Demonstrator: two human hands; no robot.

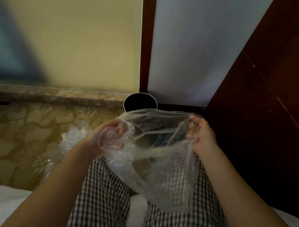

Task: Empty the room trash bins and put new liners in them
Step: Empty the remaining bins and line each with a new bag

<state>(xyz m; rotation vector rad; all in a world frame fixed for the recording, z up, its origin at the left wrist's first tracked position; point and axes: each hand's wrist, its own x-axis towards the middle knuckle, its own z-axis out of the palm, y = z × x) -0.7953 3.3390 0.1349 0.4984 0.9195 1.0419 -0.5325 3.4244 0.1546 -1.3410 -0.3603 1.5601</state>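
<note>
Left hand (108,136) and right hand (203,136) each clench the edge of one clear liner (158,157), stretching its mouth open. Looks like the relining step. One black bin (140,103) at 12 o'clock, just beyond. Next, probably: mouth over the rim. One crumpled plastic bag (69,141) at 9 o'clock, on the carpet.

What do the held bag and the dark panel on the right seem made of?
The bag looks like thin clear plastic film, glossy; it wrinkles, and the checked trousers show through. The panel is probably reddish-brown wood or veneer, smooth, dull sheen; pale scratches mark it.
</note>
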